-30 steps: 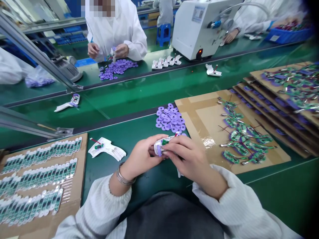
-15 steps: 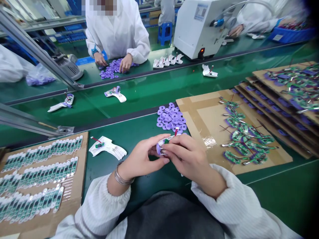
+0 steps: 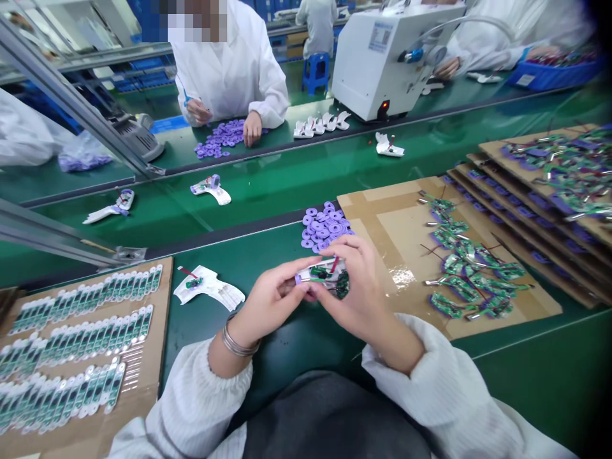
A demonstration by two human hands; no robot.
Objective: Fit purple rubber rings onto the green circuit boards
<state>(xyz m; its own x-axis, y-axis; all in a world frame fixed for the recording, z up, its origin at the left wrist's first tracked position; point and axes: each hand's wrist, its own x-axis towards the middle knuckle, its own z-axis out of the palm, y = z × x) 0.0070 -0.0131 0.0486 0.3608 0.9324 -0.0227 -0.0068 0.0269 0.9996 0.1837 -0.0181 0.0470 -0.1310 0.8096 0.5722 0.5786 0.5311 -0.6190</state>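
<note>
Holding one circuit board [image 3: 321, 273], left hand [image 3: 272, 301], right hand [image 3: 362, 296], three module rows [image 3: 81, 338]

Left hand [image 3: 270, 306] and right hand [image 3: 363, 299] gripping small green circuit board [image 3: 318, 273] in white plastic casing [image 3: 302, 276] above green workbench [image 3: 201, 344]. Purple rings [image 3: 325, 227] just beyond fingers; white plastic piece [image 3: 208, 288] left; wired boards [image 3: 471, 271] on cardboard sheet [image 3: 406, 236] right.

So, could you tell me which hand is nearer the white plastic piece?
Left. The left hand is just beside the white plastic piece, not touching it; the right hand is farther away, beyond the left.
</note>
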